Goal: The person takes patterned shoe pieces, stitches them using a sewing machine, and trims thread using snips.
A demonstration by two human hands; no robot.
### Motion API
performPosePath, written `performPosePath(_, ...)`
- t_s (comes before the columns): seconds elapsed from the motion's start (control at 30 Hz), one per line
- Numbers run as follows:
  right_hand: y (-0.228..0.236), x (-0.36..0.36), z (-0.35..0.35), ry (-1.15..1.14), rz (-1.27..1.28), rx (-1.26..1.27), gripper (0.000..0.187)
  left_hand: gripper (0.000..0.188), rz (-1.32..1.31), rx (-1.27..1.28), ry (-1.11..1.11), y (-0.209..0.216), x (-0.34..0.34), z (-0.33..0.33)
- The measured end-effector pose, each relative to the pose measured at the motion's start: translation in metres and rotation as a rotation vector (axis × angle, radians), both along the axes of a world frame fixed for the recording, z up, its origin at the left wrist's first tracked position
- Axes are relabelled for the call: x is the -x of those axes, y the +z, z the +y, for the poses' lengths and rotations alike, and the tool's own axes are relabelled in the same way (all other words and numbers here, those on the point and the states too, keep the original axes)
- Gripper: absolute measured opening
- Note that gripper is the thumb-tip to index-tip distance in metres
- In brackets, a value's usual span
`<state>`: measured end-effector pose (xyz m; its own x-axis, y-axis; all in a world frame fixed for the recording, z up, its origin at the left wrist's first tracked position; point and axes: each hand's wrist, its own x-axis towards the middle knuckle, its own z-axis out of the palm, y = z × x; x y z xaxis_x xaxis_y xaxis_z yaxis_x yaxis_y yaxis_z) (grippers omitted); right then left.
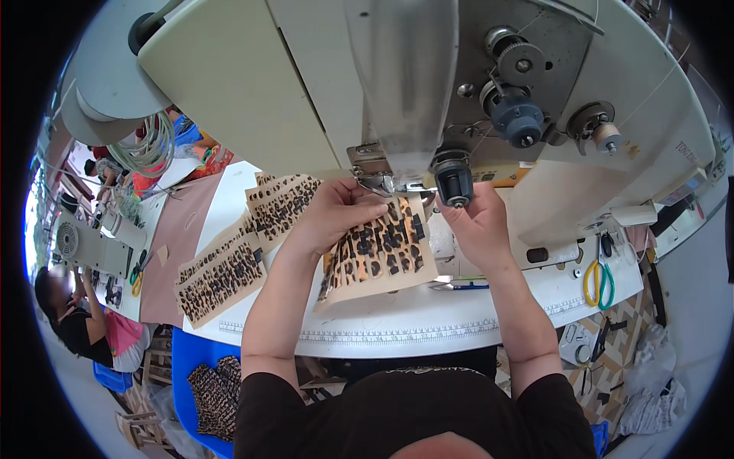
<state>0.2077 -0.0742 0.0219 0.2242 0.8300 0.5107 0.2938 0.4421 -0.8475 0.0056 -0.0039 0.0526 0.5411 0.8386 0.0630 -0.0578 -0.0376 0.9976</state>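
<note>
A beige sheet (pixel 359 289) with rows of leopard-print strips lies on the sewing machine bed under the machine head (pixel 382 180). My left hand (pixel 340 216) grips its far left part, thumb on top and fingers curled near the metal guide. My right hand (pixel 480 226) is beside the dark round machine part (pixel 454 180), right of the sheet. That part hides some of its fingers, so I cannot tell whether they hold anything. More beige sheets with leopard strips (pixel 222 279) lie on the table left of my left forearm.
Scissors with yellow and green handles (pixel 599 284) lie at the right, and a blue pen-like tool (pixel 462 287) near the sheet. A ruler strip (pixel 405 335) runs along the table's front edge. A blue tub (pixel 183 359) holds leopard cloth. Another person (pixel 84 321) sits at far left.
</note>
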Motion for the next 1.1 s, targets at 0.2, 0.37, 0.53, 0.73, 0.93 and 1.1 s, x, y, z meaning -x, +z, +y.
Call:
performPosePath(0.2,0.005,-0.005,-0.004,0.011,-0.118,-0.022,0.023,0.015,0.137,-0.059,0.036,0.005,-0.002,0.013)
performPosePath(0.37,-0.001,0.012,-0.016,0.343,0.224,0.004,0.022,0.028,0.088,-0.062,-0.012,0.016,-0.003,0.009)
performPosePath(0.53,-0.001,0.032,-0.027,0.537,0.329,0.189,0.019,0.033,0.208,-0.078,0.019,0.026,-0.002,0.006)
performPosePath(0.73,-0.005,0.038,-0.028,0.464,0.314,0.24,0.01,0.045,0.52,-0.779,0.257,-0.008,0.024,-0.003)
performPosePath(0.93,-0.008,0.035,-0.026,0.433,0.377,0.22,0.011,0.031,0.45,-1.412,0.239,-0.017,0.003,-0.048)
performPosePath(1.1,-0.005,0.039,-0.024,0.445,0.431,0.131,0.011,0.03,0.358,-1.561,0.294,-0.026,0.003,-0.039)
